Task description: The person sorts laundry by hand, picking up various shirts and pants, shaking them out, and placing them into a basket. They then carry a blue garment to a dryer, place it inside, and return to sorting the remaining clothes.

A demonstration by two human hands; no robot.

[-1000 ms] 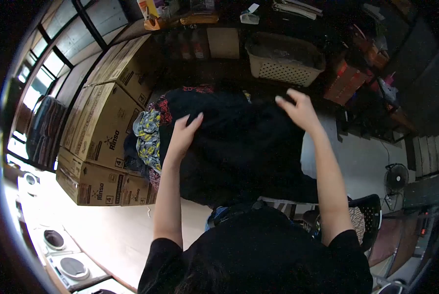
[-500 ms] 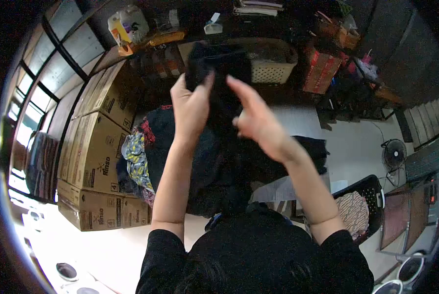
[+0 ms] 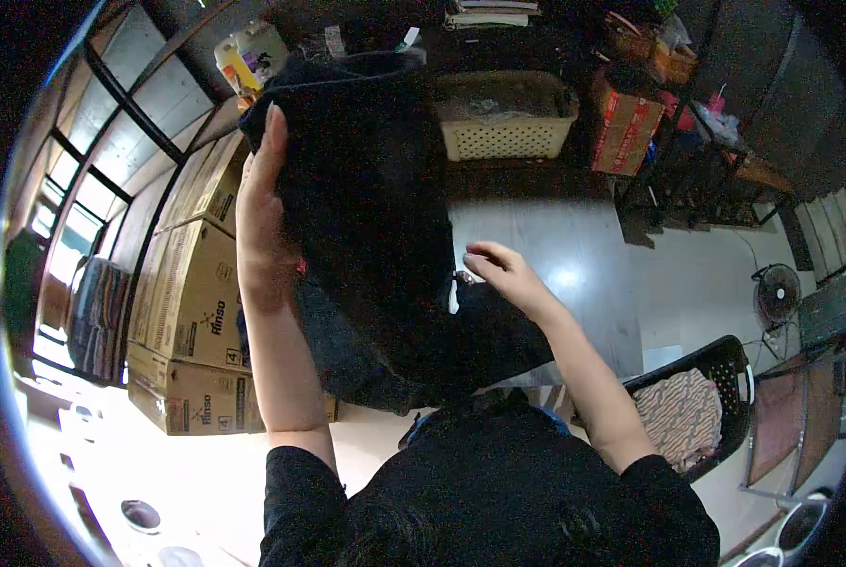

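A large black garment [image 3: 366, 180] hangs in front of me, its top edge spread out like a wide opening. At its upper left, my left hand [image 3: 264, 194] grips the cloth, thumb lying along the near side and the other fingers mostly hidden. My right hand [image 3: 510, 276] is to the right of the garment's lower part, apart from it, with the fingers loosely bent and nothing seen in them. Close to its fingertips is a small white piece [image 3: 454, 295], perhaps a label, against the black cloth. More dark cloth [image 3: 324, 331] lies below.
A grey table top [image 3: 546, 236] extends right of the garment. Behind it stands a cream plastic basket [image 3: 508, 142] and a red-taped box [image 3: 626, 128]. Rinso cartons [image 3: 191, 302] are stacked left. A black basket [image 3: 739, 406] with patterned cloth [image 3: 678, 416] is at right, near a fan [image 3: 777, 293].
The black garment has been raised and spread out, and now covers the patterned cloth at left. My left hand moved left with it; my right hand moved down, away from its top.
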